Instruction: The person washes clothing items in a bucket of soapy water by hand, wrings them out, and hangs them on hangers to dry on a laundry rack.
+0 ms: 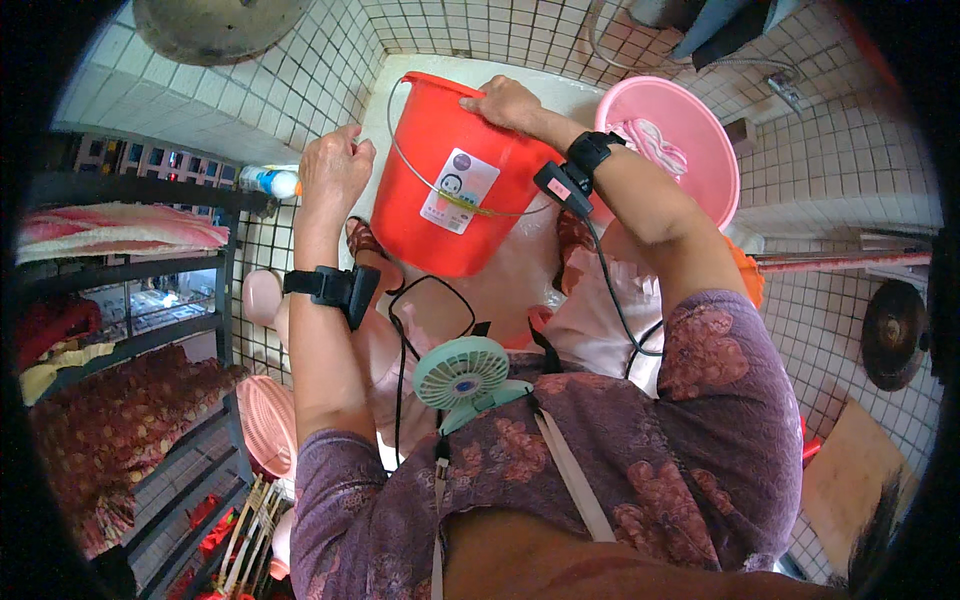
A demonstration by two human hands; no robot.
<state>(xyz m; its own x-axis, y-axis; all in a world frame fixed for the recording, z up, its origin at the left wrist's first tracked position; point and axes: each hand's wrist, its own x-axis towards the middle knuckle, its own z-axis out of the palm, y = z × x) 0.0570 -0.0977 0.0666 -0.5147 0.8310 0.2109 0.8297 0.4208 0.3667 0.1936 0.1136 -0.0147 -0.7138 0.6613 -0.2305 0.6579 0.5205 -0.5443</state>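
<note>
A red plastic bucket [420, 142] leans in front of me, its outer side and base turned my way. Its wire handle with a yellowish grip hangs across a white label bearing a drawn face and writing. My right hand [510, 103] grips the bucket's rim at the top; the bucket's inside is hidden. To the left of the bucket, apart from it, my left hand [336, 169] is held with curled fingers, and nothing shows in it. A pink plastic basin [709, 165] with pink-and-white striped cloth [652, 146] in it stands right of the bucket.
On the left, a dark metal rack [225, 300] holds folded textiles. A white-and-blue bottle [274, 181] lies near the tiled wall, above a pink basket [266, 427]. A shower hose [697, 66] runs along the far wall. A green fan [461, 375] hangs at my chest; black cables cross my lap.
</note>
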